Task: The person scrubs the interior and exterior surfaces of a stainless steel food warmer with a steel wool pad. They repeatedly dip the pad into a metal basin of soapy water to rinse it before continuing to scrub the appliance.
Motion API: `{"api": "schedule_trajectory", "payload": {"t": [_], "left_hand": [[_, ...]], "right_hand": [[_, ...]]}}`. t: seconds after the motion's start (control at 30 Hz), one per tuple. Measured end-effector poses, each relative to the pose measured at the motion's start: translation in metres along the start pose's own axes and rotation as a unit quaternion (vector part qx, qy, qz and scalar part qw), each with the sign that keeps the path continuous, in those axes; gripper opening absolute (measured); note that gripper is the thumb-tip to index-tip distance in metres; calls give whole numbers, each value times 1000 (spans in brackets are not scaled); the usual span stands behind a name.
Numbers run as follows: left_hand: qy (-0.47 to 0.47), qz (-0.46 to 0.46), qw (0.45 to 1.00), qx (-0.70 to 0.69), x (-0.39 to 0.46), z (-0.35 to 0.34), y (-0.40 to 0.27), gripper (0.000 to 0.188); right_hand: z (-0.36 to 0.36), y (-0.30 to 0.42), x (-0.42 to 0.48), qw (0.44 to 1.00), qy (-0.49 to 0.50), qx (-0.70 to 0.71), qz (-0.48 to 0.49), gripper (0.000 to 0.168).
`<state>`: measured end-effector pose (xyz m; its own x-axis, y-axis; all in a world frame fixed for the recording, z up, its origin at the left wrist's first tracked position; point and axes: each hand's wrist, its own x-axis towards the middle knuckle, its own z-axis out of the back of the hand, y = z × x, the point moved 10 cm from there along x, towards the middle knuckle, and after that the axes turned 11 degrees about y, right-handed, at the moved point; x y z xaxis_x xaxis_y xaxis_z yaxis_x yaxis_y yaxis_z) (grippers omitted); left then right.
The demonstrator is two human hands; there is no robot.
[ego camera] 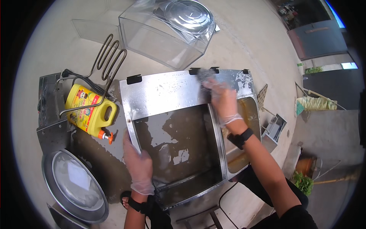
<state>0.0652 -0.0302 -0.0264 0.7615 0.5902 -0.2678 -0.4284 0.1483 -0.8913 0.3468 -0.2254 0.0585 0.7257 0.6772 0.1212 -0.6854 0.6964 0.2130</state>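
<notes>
A stainless steel appliance frame (pixel 160 93) stands before me, its top panel wet with droplets and patches of foam. My left hand (pixel 138 164), in a clear disposable glove, grips the frame's narrow left rail. On the panel's far side, my gloved right hand (pixel 223 98) presses a steel wool scrubber (pixel 206 75) close to a black clip (pixel 195 71); hand and scrubber are blurred by motion. Through the frame's large opening, wet floor (pixel 177 134) shows. To the right of that opening sits a basin (pixel 246 114) with brownish stains.
Left of the frame lie a yellow detergent jug (pixel 85 108) with an orange pump and a bent heating element (pixel 107 61). A steel bowl (pixel 47 171) holds cloudy water and a white cloth (pixel 78 175). Beyond the frame are a clear plastic box (pixel 160 43) and a metal lid (pixel 188 14).
</notes>
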Motion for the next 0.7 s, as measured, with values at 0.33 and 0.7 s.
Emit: {"api": "schedule_trajectory", "payload": {"t": [0.33,0.7], "left_hand": [[0,3,1000,-19,2,-8,2,72],[-4,-10,1000,1,1,-11,1,75]], "right_hand": [[-6,49,-10,985,36,143,87,35],[25,-97,-21,983,-4,52,-177,29]]}}
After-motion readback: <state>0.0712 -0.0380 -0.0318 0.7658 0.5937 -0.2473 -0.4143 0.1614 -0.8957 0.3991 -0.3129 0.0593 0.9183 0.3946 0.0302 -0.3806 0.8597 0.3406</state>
